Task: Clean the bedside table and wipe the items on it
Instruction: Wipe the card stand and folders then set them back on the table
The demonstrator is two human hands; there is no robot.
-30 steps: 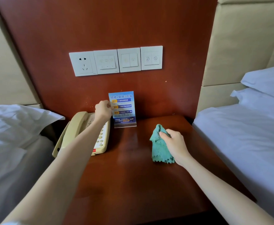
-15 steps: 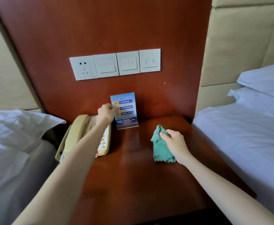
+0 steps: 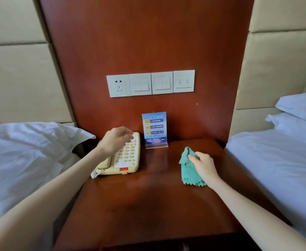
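Observation:
A dark red wooden bedside table (image 3: 148, 205) fills the middle. On its back left lies a cream telephone (image 3: 126, 158) with a keypad. A blue sign card (image 3: 154, 129) in a clear stand is upright at the back, against the wood panel. My left hand (image 3: 115, 140) hovers over the telephone's upper part, fingers loosely apart, holding nothing. My right hand (image 3: 203, 167) is closed on a green cloth (image 3: 189, 169) that rests on the table at the right.
White sockets and switches (image 3: 150, 84) sit on the wood panel above the sign. A bed with white bedding (image 3: 22, 160) lies at the left, another bed (image 3: 279, 160) with pillows at the right. Padded beige wall panels flank the wood panel.
My left hand has let go of the blue sign card and drawn back left over the telephone. The right hand still holds the cloth on the table.

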